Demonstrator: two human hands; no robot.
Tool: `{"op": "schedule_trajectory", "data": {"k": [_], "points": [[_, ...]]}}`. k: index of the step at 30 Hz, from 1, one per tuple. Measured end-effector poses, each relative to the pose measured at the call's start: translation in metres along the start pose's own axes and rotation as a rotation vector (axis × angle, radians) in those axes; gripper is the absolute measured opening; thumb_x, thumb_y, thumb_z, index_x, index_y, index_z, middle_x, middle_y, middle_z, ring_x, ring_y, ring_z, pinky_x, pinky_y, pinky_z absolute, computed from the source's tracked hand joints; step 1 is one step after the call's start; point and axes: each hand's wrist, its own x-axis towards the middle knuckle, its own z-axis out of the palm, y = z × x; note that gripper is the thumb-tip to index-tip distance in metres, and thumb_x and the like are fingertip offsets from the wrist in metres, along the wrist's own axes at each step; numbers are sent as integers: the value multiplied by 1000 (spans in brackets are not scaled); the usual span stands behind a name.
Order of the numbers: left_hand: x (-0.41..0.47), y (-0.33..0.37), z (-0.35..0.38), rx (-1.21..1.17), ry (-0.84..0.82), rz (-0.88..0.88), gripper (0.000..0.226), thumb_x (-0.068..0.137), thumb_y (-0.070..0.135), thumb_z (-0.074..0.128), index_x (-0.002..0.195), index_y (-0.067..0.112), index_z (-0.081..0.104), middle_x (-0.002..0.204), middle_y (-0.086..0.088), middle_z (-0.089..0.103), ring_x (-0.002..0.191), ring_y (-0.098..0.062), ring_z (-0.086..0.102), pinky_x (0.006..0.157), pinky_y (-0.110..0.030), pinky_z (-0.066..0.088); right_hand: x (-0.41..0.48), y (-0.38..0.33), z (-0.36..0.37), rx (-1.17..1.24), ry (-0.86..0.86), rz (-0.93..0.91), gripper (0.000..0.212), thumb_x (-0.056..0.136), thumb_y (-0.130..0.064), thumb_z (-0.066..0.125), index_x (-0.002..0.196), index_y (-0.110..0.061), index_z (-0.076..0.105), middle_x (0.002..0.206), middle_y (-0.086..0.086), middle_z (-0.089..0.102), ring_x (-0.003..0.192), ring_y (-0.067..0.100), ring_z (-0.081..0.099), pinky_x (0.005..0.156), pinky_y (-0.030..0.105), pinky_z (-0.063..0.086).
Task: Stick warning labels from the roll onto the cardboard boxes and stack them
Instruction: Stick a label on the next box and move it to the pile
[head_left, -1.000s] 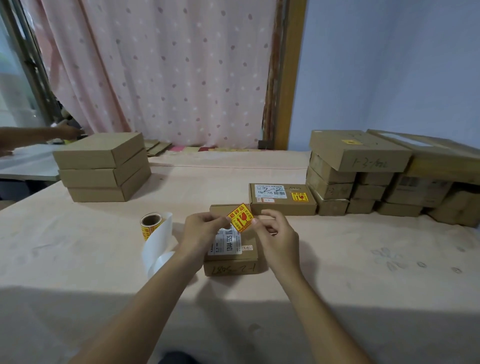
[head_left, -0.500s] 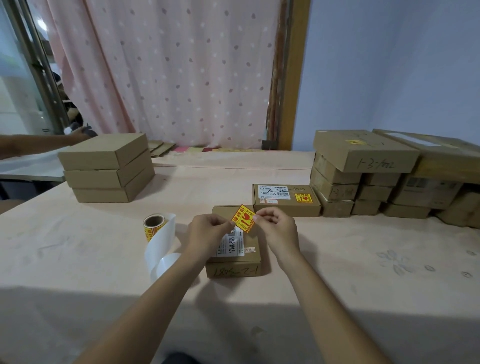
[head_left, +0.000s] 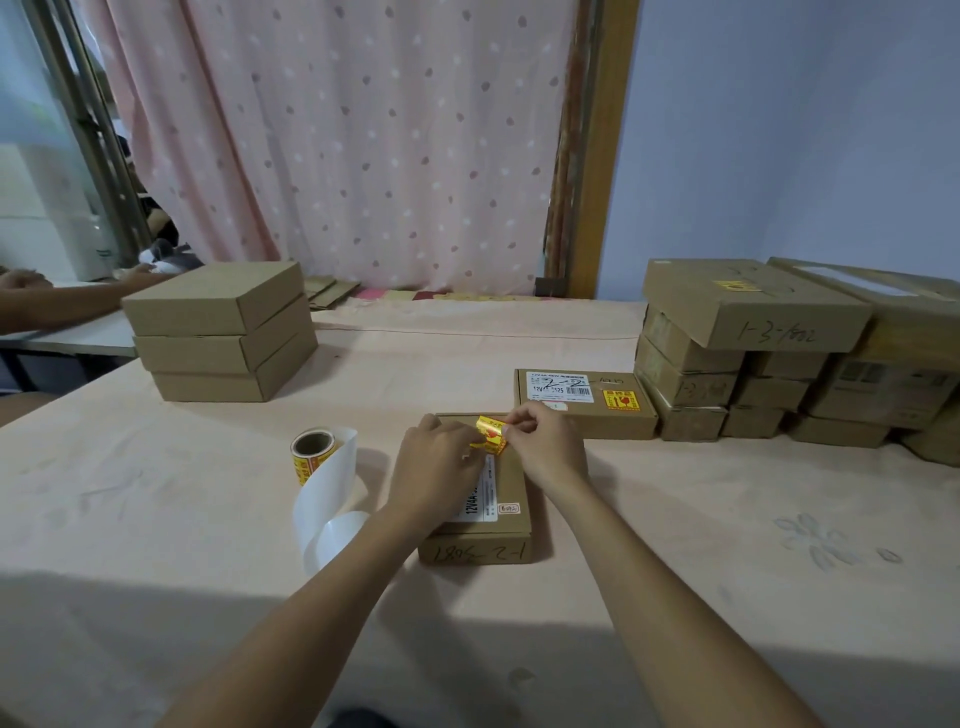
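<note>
a yellow warning label (head_left: 491, 435) is pinched on its right by the right hand (head_left: 545, 447) and on its left by the curled fingers of the left hand (head_left: 436, 467), at the far end of a small cardboard box (head_left: 511, 486); contact with the lid cannot be told. the label roll (head_left: 311, 452) is seen at 9 o'clock of that box, a labelled box (head_left: 587, 410) at 1 o'clock, and a stack of three boxes (head_left: 223, 332) at 10 o'clock.

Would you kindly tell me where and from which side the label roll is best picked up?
Likely round the outer wall of the label roll, coming from above on its left: it stands on end, core hole upward, and the white backing strip trails off its right side.
</note>
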Motion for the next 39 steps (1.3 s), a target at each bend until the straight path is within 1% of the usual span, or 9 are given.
{"op": "schedule_trajectory", "data": {"k": [5,12,18,22,26,29,34,37,39], "points": [[0,-2,8,104,-64,37,20,95,34,54,101,28,72,107,10,71,104,-23,51,80,-35,33,1,2,3,-192,20,-124,10,96,-24,61,100,-30,69,100,-11,65,99,13,56,64,28,42],[1,-5,8,65,-100,30,24,96,34,55,112,29,72,119,11,68,112,-21,49,89,-36,33,1,14,3,-289,-51,-174,24,101,-36,56,116,-31,74,119,-8,58,118,14,49,82,33,50],[-2,-4,-1,48,-82,-81,23,93,30,59,105,18,74,110,0,69,104,-27,52,86,-37,39,-8,14,-2,-225,-99,-117,30,96,-46,60,122,-34,69,123,-8,57,114,16,57,80,33,48],[-4,1,-12,55,-160,-262,31,98,32,49,115,7,57,115,-12,58,111,-33,50,90,-40,41,-12,13,-1,-97,-120,-2,37,94,-51,63,125,-30,60,123,-9,63,112,17,60,88,36,50],[-5,3,-21,20,-308,-388,21,99,31,40,104,12,46,109,-13,63,101,-34,59,80,-40,46,-18,12,-9,-15,-159,125,32,93,-52,64,110,-24,62,104,-9,65,105,17,62,89,35,51],[-5,5,-26,32,-354,-416,21,99,28,36,106,12,46,111,-13,64,101,-34,60,86,-43,50,-26,11,-13,57,-184,121,25,92,-48,67,105,-26,66,101,-13,66,103,14,64,93,36,52],[-7,14,-34,-126,-176,-520,20,96,24,42,112,14,49,106,-8,63,98,-32,58,82,-42,47,-33,5,-19,279,-181,126,37,89,-43,70,124,-31,67,116,-12,71,106,10,68,96,41,56],[-11,10,-37,-421,25,-656,55,85,39,57,134,16,48,116,-1,67,105,-27,65,95,-49,50,-29,1,-25,458,-164,129,46,87,-42,71,132,-34,66,127,-10,70,115,11,66,103,44,54],[-10,5,-38,-688,60,-742,67,72,47,65,130,20,46,114,0,67,96,-26,70,91,-54,55,-27,-5,-30,511,-144,111,39,94,-32,68,133,-33,66,132,-10,67,121,11,63,107,41,52]]}}
